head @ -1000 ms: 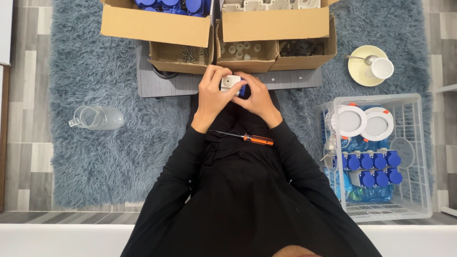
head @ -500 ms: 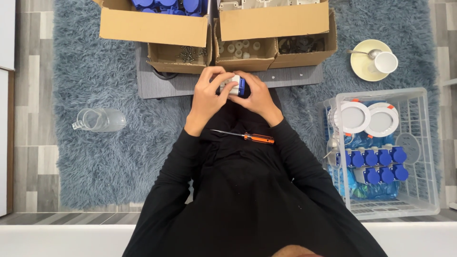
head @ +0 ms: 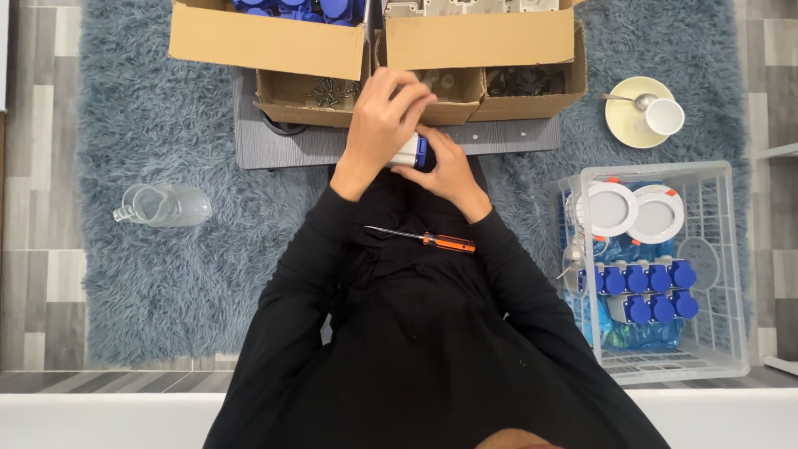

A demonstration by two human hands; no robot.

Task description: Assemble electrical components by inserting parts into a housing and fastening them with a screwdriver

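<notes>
Both hands hold one small white and blue socket part (head: 413,151) above my lap. My left hand (head: 381,120) covers it from above, fingers curled over its white end. My right hand (head: 445,166) supports it from below and the right, by the blue end. A screwdriver (head: 432,240) with an orange handle lies across my black-clothed lap, just below the hands. Most of the part is hidden by my fingers.
Open cardboard boxes (head: 274,50) with blue parts, screws and dark pieces stand on a grey board ahead. A clear crate (head: 715,274) at right holds white round lamps and several blue sockets. A glass jug (head: 162,204) lies left on the blue rug; a cup on a saucer (head: 652,116) sits at the upper right.
My left hand has shifted up over the top of the part, toward the boxes. The right hand stays under it. The screwdriver has not moved.
</notes>
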